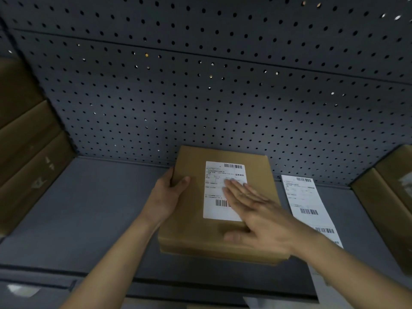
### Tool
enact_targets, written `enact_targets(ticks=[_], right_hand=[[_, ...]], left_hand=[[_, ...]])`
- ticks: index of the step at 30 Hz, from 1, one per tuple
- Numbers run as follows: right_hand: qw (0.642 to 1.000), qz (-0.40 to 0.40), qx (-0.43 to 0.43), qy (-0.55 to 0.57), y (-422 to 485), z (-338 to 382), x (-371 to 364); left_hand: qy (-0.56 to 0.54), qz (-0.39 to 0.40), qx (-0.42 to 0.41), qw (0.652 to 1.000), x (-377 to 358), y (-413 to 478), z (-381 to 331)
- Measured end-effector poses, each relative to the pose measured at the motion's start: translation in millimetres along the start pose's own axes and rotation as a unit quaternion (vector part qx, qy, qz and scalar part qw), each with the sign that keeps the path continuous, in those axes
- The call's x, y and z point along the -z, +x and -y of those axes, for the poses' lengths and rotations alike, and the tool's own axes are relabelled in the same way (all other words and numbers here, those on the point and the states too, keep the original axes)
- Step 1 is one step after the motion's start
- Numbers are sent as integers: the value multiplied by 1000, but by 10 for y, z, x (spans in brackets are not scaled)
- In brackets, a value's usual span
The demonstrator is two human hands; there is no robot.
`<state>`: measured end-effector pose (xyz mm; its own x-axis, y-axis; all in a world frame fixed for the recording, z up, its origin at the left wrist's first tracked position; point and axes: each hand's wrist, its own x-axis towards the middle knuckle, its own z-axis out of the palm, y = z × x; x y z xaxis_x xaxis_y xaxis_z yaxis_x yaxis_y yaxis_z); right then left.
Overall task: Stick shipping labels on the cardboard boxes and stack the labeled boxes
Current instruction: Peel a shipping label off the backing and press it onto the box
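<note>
A flat brown cardboard box [194, 219] lies on the grey worktop, with a white shipping label [217, 190] stuck on its top face. My left hand [167, 195] grips the box's left edge, thumb on top. My right hand [256, 210] lies flat with straight fingers across the label's lower right part, covering that corner. Under the box's front edge a second cardboard layer shows; whether it is another box cannot be told. A strip of loose shipping labels [310, 204] lies on the worktop just right of the box.
Stacked cardboard boxes [29, 152] stand at the left edge, and more cardboard boxes [388, 197] at the right. A dark pegboard wall [200, 85] rises right behind the grey worktop [89, 208]. The worktop's front edge runs below my arms.
</note>
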<state>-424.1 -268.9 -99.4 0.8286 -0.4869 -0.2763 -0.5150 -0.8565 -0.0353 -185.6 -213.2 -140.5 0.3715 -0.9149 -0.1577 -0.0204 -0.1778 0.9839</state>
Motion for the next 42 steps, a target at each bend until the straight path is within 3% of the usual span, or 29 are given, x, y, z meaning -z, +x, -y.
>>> enact_targets(ticks=[7, 11, 18, 25, 32, 42], right_hand=[[995, 2, -80, 54, 371, -218, 157], [998, 5, -49, 31, 239, -47, 110], [995, -39, 89, 0, -112, 432, -72], [999, -1, 36, 31, 362, 202, 148], [999, -16, -32, 28, 925, -133, 267], [998, -10, 46, 32, 249, 391, 124]], left_hand=[[-17, 3, 0, 1000, -2, -8, -13], [-13, 1, 3, 1000, -1, -2, -10], [5, -2, -9, 1000, -7, 20, 8], [18, 8, -12, 1000, 17, 9, 13], [13, 11, -11, 1000, 26, -4, 9], [41, -3, 1, 999, 7, 92, 81]])
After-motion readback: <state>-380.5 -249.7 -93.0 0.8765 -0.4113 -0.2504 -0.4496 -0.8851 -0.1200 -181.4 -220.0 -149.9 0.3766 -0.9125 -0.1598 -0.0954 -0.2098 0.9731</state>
